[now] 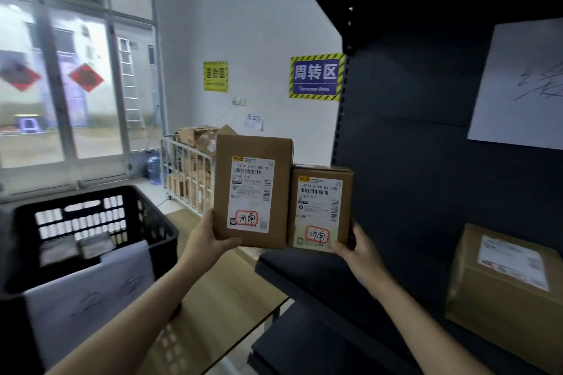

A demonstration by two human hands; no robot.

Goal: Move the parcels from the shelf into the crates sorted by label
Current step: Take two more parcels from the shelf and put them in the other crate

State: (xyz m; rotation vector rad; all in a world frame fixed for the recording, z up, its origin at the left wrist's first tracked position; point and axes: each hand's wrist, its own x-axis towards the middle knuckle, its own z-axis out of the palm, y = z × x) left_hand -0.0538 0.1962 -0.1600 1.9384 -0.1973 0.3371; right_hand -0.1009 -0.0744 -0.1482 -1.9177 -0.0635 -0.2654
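I hold two brown cardboard parcels upright side by side at chest height, labels facing me. My left hand (210,240) grips the taller parcel (253,192) by its lower left corner. My right hand (356,250) grips the smaller parcel (320,210) by its lower right corner. Both white labels carry the same red-circled handwritten mark. A black plastic crate (146,222) with a white paper sign on its front stands at my lower left; it holds a couple of flat parcels. Another brown parcel (502,292) lies on the dark shelf (304,271) at the right.
A wooden table top (225,298) lies under the crate and my left arm. A white wire cage trolley (185,173) full of boxes stands by the wall behind. A white paper sheet (521,85) hangs on the shelf's dark back panel. Glass doors fill the left.
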